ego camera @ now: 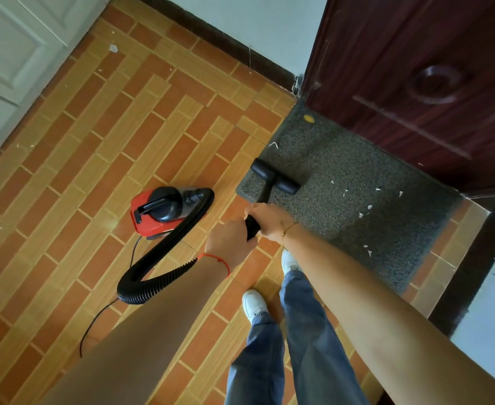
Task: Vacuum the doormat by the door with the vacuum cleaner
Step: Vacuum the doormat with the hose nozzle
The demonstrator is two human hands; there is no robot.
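Left hand [228,239] and right hand [269,220] both grip the wand [252,226]; its nozzle [275,176] rests on the doormat [357,182] edge farthest from the door [415,83].

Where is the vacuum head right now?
In the head view, the vacuum head sits on the doormat's left end, near the tiled floor, with white scraps to its right.

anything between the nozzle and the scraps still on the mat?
Nothing visible. The nozzle sits on the doormat near its left edge; the white scraps lie on open mat to its right, a yellow bit further up. Both hands, left hand and right hand, grip the wand.
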